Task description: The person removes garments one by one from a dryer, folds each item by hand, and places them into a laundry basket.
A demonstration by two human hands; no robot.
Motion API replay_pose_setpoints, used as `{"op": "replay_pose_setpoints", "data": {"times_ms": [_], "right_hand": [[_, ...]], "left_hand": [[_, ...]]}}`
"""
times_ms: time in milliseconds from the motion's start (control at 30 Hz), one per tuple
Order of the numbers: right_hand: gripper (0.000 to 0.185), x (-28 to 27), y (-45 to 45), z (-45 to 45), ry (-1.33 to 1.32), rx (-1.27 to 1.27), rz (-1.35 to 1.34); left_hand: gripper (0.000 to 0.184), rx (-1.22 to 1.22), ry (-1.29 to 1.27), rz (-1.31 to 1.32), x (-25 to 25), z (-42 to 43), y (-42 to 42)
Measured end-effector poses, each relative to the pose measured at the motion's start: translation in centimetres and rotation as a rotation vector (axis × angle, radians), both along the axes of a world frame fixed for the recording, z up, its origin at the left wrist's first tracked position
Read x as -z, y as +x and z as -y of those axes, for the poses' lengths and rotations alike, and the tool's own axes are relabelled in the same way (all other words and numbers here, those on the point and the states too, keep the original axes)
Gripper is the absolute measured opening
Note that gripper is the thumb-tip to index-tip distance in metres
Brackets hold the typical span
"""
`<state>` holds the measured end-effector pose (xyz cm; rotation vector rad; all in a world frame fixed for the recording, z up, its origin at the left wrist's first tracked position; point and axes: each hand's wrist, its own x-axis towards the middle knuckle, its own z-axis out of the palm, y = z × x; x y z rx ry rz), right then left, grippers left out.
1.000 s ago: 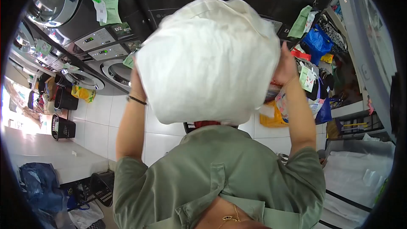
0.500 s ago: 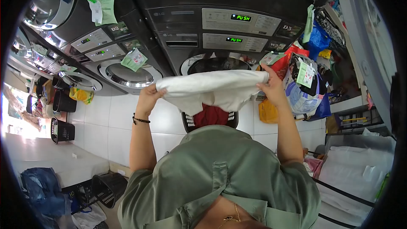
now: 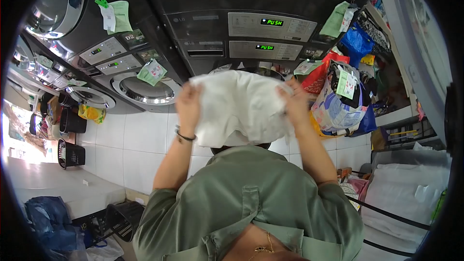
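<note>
A white garment (image 3: 237,108), shaped like a pair of shorts, is spread out in front of my chest. My left hand (image 3: 188,102) grips its left edge, with the fingers closed and blurred by motion. On the other side, my right hand (image 3: 294,100) pinches the right edge and is also smeared. Below the cloth, only a sliver of the black basket (image 3: 217,150) shows. The dark red cloth inside it is hidden now.
Stacked LG machines with lit panels (image 3: 265,50) stand ahead. At the right are a patterned bag (image 3: 333,108) and a red bag (image 3: 314,79). A round-door washer (image 3: 145,89) is front left. A black basket (image 3: 124,220) lies lower left, near white floor tiles (image 3: 145,140).
The white garment has gone from a narrow, stretched band to a broad, open sheet covering the basket. Both hands have come closer together.
</note>
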<state>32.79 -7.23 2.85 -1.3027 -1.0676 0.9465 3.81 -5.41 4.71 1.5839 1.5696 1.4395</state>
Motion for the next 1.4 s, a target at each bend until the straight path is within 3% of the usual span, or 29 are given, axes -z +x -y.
{"op": "replay_pose_setpoints", "data": {"times_ms": [33,67,133,200,267,333,400,433,567,633,667,700,733,800,833,867,967,1033,1133,1200,1267,1333,1400], "right_hand": [[0.013,1.2,-1.5,0.9,0.001,-0.143,0.144],[0.018,-0.7,-3.9,2.5,-0.150,-0.319,-0.140],[0.030,-0.3,-4.8,3.0,-0.179,-0.634,-0.410],[0.038,0.3,-3.5,2.0,0.026,-0.570,0.082],[0.044,-0.3,-2.9,1.4,0.230,-0.322,0.726],[0.047,0.7,-1.8,0.3,0.326,-0.207,1.112],[0.047,3.2,-0.1,-1.7,0.330,-0.255,1.253],[0.037,3.2,0.3,-2.0,0.288,-0.271,1.167],[0.026,3.3,0.4,-0.6,0.279,-0.328,1.095],[0.026,5.6,0.7,0.2,0.343,-0.429,1.117],[0.028,7.0,1.1,0.1,0.354,-0.513,1.133],[0.029,7.4,1.3,0.2,0.251,-0.653,1.181],[0.030,7.3,1.4,-0.3,0.142,-0.789,1.228],[0.033,4.1,0.9,-1.8,0.230,-0.819,1.244],[0.034,2.2,0.5,-3.6,0.279,-0.781,1.253],[0.032,-0.5,0.1,-5.5,0.509,-0.644,1.222],[0.028,-12.4,-2.0,-10.6,0.849,-0.227,1.127],[0.030,-21.4,-3.1,-13.2,1.139,0.093,1.122],[0.046,-30.7,-4.2,-18.9,1.371,0.533,1.073],[0.043,-34.8,-4.7,-21.7,1.430,0.758,1.165],[0.035,-36.6,-4.4,-23.2,1.304,0.689,1.495],[0.018,-36.3,-5.9,-23.3,1.323,0.437,1.410],[0.007,-34.0,-7.9,-20.8,1.582,0.254,1.207]], "left_hand": [[0.017,0.146,-0.056,0.148,3.0,0.8,1.7],[0.023,0.362,-0.051,0.344,3.8,2.1,4.0],[0.036,0.491,-0.128,0.086,3.1,4.0,6.0],[0.025,0.458,-0.284,0.017,4.2,3.3,5.9],[0.029,0.608,-0.215,0.022,5.0,2.1,5.4],[0.030,0.634,-0.169,0.037,5.8,0.9,5.0],[0.029,0.532,-0.134,0.057,6.0,-0.6,4.3],[0.026,0.455,-0.162,-0.008,5.7,-1.2,3.7],[0.027,0.448,-0.059,-0.124,6.7,0.0,1.7],[0.028,0.451,-0.255,-0.158,7.2,2.6,1.4],[0.030,0.510,-0.177,-0.199,12.0,3.1,0.5],[0.039,0.616,-0.501,-0.349,9.9,4.3,0.8],[0.046,0.679,-0.477,-0.456,12.4,5.3,0.4],[0.048,0.894,-0.431,-0.487,17.3,6.6,-1.1],[0.048,0.893,-0.521,-0.376,17.2,7.3,-1.3],[0.048,0.892,-0.610,-0.262,16.7,7.8,-1.4],[0.052,0.802,-0.586,-0.280,16.2,8.7,-1.6],[0.054,0.719,-0.662,-0.288,13.3,9.6,-1.2],[0.057,0.681,-0.671,-0.150,15.3,11.2,-2.3],[0.058,0.702,-0.651,-0.061,14.3,12.3,-2.7],[0.059,0.758,-0.718,-0.057,12.5,12.5,-3.6],[0.059,0.786,-0.753,-0.091,12.0,11.7,-4.9],[0.061,0.792,-0.752,-0.163,12.3,9.8,-6.3]]}}
